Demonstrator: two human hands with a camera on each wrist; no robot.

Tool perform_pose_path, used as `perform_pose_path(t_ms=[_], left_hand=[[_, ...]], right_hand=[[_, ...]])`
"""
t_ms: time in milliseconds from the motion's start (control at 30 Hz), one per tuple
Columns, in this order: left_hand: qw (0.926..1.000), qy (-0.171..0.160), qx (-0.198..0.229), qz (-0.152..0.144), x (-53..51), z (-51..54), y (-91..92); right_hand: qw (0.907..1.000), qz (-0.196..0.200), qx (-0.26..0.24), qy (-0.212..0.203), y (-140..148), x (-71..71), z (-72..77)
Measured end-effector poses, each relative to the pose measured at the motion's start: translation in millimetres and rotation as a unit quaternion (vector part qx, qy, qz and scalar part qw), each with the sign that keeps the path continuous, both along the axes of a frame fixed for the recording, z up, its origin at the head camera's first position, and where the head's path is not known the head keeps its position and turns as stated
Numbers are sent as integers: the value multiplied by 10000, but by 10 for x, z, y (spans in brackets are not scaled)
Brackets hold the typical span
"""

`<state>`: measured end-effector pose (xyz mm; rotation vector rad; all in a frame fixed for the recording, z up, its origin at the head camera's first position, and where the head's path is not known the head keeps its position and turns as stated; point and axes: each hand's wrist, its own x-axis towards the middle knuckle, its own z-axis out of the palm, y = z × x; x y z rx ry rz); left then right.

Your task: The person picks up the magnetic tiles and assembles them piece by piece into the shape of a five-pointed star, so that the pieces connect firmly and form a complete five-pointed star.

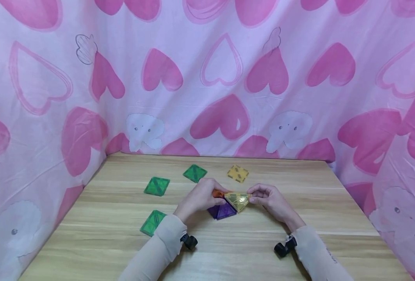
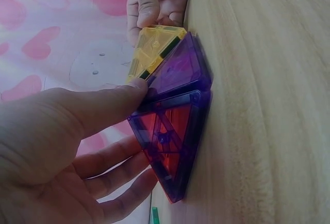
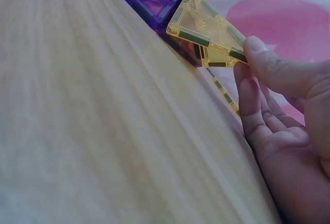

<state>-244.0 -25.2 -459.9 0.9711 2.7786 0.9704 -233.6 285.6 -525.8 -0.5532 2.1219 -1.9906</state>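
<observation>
My left hand (image 1: 201,196) grips a small standing structure of translucent triangular magnetic tiles, its thumb against a purple tile (image 2: 175,72) and its fingers behind. Two purple triangles (image 1: 226,211) face me, and orange-red (image 1: 218,193) shows behind them. From the right, my right hand (image 1: 269,200) pinches a yellow triangular magnetic tile (image 3: 203,26) by its corner, between thumb and fingers. This tile's other end meets the upper side of the purple ones. Part of another yellow tile (image 3: 219,58) appears below it in the right wrist view. The structure's back is mostly hidden.
On the wooden table (image 1: 242,249) lie green square tiles: one at the back (image 1: 195,173), one farther left (image 1: 157,186), and one partly under the left sleeve (image 1: 152,222). A yellow square tile (image 1: 238,173) lies behind the structure. Heart-patterned cloth (image 1: 218,117) encloses the back and sides.
</observation>
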Motion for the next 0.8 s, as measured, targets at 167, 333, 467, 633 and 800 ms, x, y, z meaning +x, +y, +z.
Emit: perform_pose_path(t_ms=[167,333,467,633,800], left_hand=[[9999,129,-52,8,0,7,0],[9996,-143,-43,248,12,-6,-22],[9963,-597,-143,593,33,-7,-69],[9927,-989,-176,668,38,30,-112],[9892,-1298,-92,678,34,74,-150]], right_hand=[[10000,28,-55,71,5,4,6],[9987,-349,271,271,18,3,8],[9961,-818,227,238,39,-32,1],[9894,-1406,222,296,86,-95,-6],[9833,-1656,648,395,102,-158,-8]])
